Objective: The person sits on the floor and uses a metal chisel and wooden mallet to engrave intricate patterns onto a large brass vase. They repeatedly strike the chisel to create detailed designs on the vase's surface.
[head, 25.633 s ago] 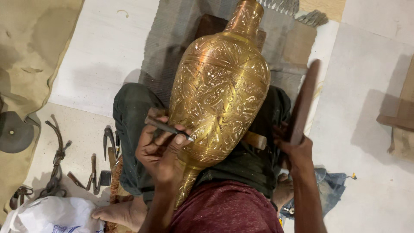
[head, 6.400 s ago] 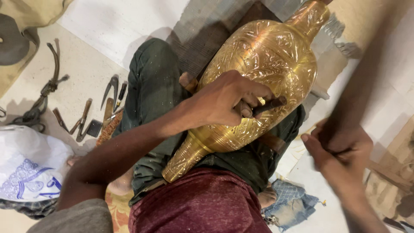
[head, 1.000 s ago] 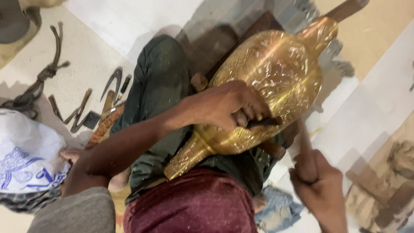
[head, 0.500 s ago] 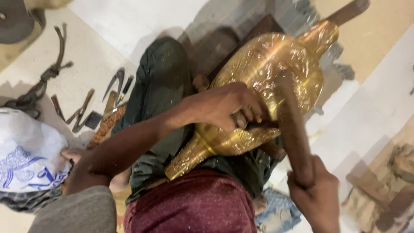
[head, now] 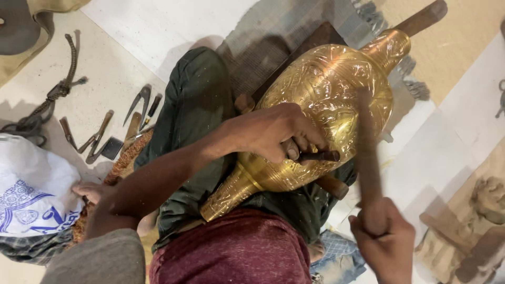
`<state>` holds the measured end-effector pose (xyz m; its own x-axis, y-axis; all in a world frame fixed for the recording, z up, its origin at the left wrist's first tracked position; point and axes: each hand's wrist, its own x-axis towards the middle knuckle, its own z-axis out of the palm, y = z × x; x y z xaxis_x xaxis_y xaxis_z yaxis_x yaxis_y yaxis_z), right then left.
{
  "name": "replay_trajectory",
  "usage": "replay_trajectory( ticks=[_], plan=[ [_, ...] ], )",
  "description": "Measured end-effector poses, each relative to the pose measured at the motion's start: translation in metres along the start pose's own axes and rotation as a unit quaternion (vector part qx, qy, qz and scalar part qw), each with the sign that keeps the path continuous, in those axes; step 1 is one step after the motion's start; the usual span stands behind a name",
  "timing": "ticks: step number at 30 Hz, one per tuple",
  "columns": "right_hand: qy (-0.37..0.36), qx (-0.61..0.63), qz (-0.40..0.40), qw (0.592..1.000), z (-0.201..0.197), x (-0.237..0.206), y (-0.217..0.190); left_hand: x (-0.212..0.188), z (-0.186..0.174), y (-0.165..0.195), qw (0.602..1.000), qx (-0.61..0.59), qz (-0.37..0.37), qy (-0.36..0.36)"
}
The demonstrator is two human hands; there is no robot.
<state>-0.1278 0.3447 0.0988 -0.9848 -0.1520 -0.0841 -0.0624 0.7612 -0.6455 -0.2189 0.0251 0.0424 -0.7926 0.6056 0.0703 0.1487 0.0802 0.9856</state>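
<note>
A large engraved brass vase point(head: 326, 100) lies tilted across my lap, neck pointing to the upper right. My left hand point(head: 273, 131) rests on its belly and grips a short dark metal punch point(head: 315, 155) whose tip touches the brass. My right hand point(head: 381, 236), at the lower right, is closed around a long wooden stick point(head: 366, 152) that is blurred and stands upright over the vase near the punch.
Several hand tools, among them dividers and pliers point(head: 139, 105), lie on the floor at the left beside a dark rope point(head: 58, 94). A white printed bag point(head: 31, 189) sits at the lower left. A wooden block point(head: 331, 185) props the vase underneath.
The right hand has kept swinging the wooden stick at the punch; it now stands more upright and slightly lifted. The left hand and vase have stayed in place.
</note>
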Motion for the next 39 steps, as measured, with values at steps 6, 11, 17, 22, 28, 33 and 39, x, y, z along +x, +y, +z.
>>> replay_trajectory(
  ticks=[6, 11, 17, 22, 28, 33, 39],
  plan=[
    [-0.043, -0.008, 0.167, 0.985, -0.001, 0.004, -0.024, 0.002, -0.002, 0.012, 1.0, 0.01, 0.013, -0.004],
    [0.04, 0.111, 0.164, 0.979, 0.02, -0.008, -0.006, 0.002, -0.009, 0.02, 0.959, -0.225, -0.08, 0.151],
    [0.075, 0.417, 0.277, 0.863, 0.055, -0.035, 0.01, 0.031, -0.002, 0.025, 0.965, -0.19, -0.049, 0.175],
    [0.096, 0.43, 0.244, 0.864, 0.056, -0.04, 0.004, 0.043, 0.004, 0.019, 0.976, -0.132, -0.118, 0.125],
    [0.113, 0.284, 0.213, 0.928, 0.048, -0.033, 0.002, 0.049, -0.001, 0.012, 0.998, -0.014, 0.003, 0.064],
    [0.056, 0.168, 0.236, 0.955, 0.032, -0.013, -0.01, 0.058, 0.0, 0.012, 0.999, 0.035, -0.017, 0.021],
    [0.059, 0.175, 0.249, 0.951, 0.02, 0.003, -0.026, 0.067, 0.002, 0.009, 0.995, 0.098, 0.023, 0.02]
  ],
)
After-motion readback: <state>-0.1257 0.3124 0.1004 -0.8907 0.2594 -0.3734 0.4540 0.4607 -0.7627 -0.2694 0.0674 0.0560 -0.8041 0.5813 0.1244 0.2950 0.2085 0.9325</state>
